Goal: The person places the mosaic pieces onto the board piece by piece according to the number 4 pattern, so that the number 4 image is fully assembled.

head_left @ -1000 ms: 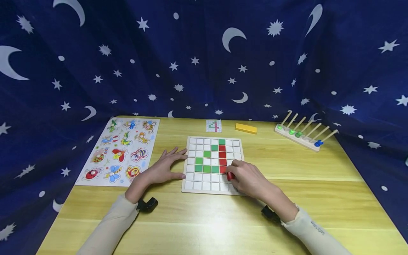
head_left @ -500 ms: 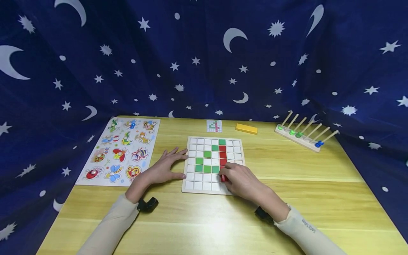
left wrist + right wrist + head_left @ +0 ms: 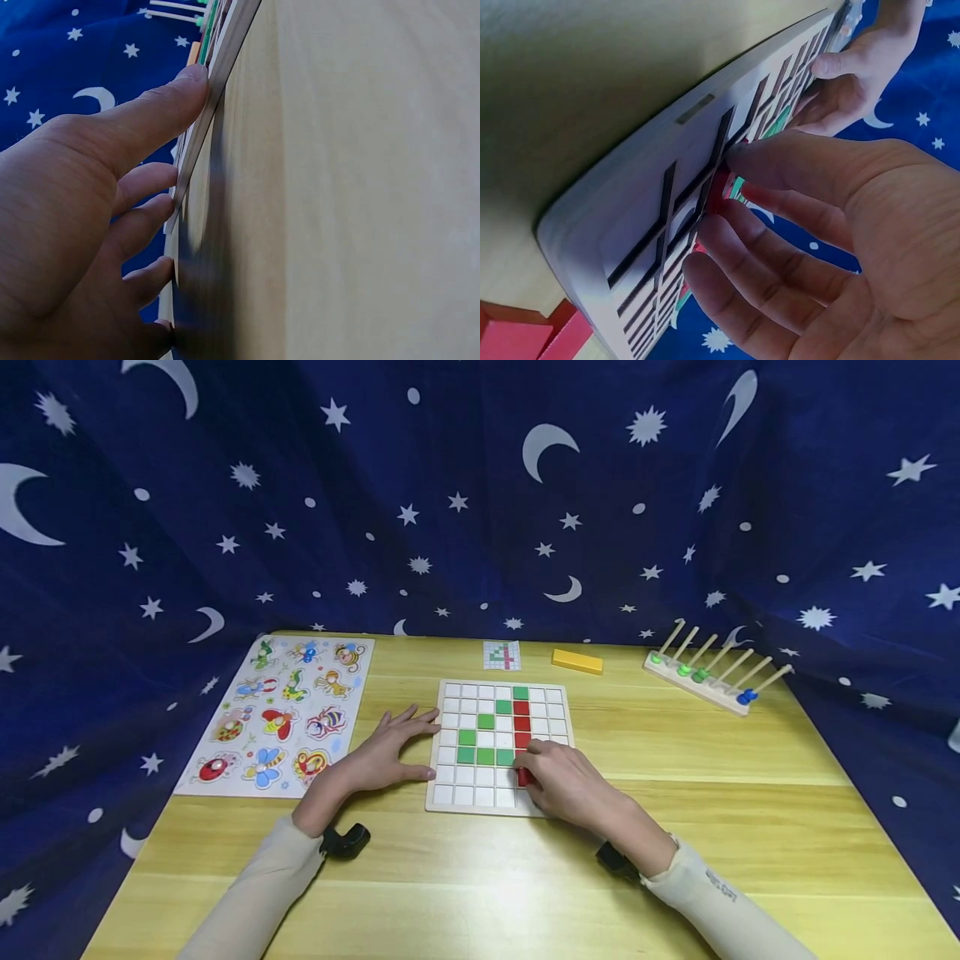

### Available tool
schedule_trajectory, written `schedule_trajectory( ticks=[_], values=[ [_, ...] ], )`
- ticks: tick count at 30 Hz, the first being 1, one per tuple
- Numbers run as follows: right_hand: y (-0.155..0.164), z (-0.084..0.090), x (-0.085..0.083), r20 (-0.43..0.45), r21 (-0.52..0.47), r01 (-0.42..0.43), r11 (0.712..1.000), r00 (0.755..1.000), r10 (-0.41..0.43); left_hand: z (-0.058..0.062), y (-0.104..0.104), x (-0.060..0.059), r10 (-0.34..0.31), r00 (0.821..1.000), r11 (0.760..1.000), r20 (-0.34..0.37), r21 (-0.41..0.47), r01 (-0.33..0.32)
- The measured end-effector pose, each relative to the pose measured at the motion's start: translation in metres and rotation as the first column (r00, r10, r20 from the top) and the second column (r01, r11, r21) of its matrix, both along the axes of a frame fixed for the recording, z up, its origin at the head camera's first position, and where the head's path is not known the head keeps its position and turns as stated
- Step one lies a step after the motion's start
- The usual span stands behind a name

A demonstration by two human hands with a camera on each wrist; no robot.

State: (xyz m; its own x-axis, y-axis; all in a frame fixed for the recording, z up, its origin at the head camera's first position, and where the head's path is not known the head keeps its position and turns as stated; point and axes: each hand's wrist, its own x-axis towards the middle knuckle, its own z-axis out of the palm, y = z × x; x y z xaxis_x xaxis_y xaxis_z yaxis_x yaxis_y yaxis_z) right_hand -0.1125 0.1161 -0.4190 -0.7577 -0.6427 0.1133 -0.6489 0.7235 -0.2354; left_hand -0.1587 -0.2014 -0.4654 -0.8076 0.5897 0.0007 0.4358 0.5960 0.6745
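A square wooden grid board (image 3: 477,811) lies on the table. Green tiles (image 3: 486,722) form a stepped outline on it, beside a column of red tiles (image 3: 521,724). At the lower end of that column my right hand (image 3: 566,781) pinches another red tile (image 3: 522,777) between thumb and fingers, over a cell. In the right wrist view this red tile (image 3: 718,187) shows partly behind the thumb. My left hand (image 3: 384,756) touches the board's left edge with thumb and fingertips, its fingers spread. The left wrist view shows the thumb (image 3: 161,109) against that edge.
At the left lies an insect picture puzzle (image 3: 255,781). Behind the board are a small pattern card (image 3: 501,656) and a yellow block (image 3: 577,662). A pegged bead rack (image 3: 697,683) stands at the back right. Red blocks (image 3: 514,334) appear beside the board in the right wrist view.
My right hand has moved slightly left with the red tile, from beside the red column to its lower end. The left hand stays at the board's edge.
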Motion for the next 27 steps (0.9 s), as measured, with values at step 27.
schedule_trajectory(
  ticks=[27],
  values=[
    [0.023,0.01,0.0,0.035,0.002,0.088,0.996,0.995,-0.088,0.001,0.001,0.0,-0.005,1.0,1.0,-0.009,-0.002,0.005]
  ],
)
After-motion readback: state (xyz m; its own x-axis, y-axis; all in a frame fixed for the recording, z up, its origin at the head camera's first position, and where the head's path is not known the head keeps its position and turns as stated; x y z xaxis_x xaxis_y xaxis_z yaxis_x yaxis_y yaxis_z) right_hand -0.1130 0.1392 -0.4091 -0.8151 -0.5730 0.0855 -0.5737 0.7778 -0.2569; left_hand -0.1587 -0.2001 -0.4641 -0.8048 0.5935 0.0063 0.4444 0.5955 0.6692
